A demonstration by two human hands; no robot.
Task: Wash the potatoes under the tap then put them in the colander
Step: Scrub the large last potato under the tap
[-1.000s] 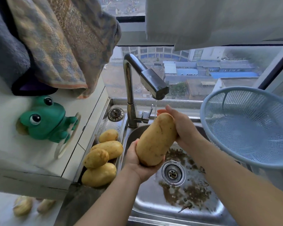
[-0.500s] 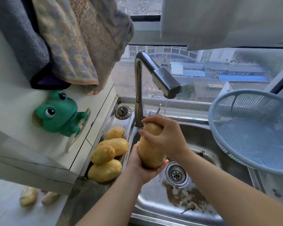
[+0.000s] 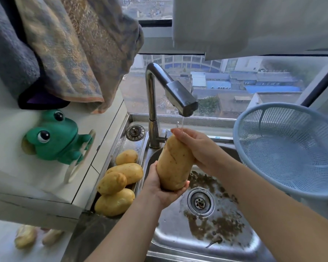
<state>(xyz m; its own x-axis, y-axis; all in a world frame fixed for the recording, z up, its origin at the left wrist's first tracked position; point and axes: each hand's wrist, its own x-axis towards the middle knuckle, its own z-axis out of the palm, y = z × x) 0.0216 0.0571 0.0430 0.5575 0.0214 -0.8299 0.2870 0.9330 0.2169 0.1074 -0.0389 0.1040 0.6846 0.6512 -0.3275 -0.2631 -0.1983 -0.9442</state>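
A long yellow potato point(image 3: 173, 163) stands nearly upright over the steel sink point(image 3: 180, 233), right under the tap point(image 3: 180, 95), from which a thin stream of water falls. My left hand point(image 3: 159, 188) cups its lower end from below. My right hand point(image 3: 199, 148) grips its upper end and right side, fingertips in the stream. Several more potatoes point(image 3: 121, 178) lie piled on the sink's left ledge. The light-blue colander point(image 3: 284, 148) sits tilted at the right of the sink with nothing in it.
Brown dirt lies around the drain point(image 3: 200, 202). A green frog holder point(image 3: 57, 137) hangs on the tiled wall at the left, under hanging towels point(image 3: 68, 50). A spare sink strainer point(image 3: 135, 130) rests beside the tap base. A window is behind the tap.
My right hand has slid from across the front of the potato to its top and right side, uncovering most of it. The left hand still cups the bottom.
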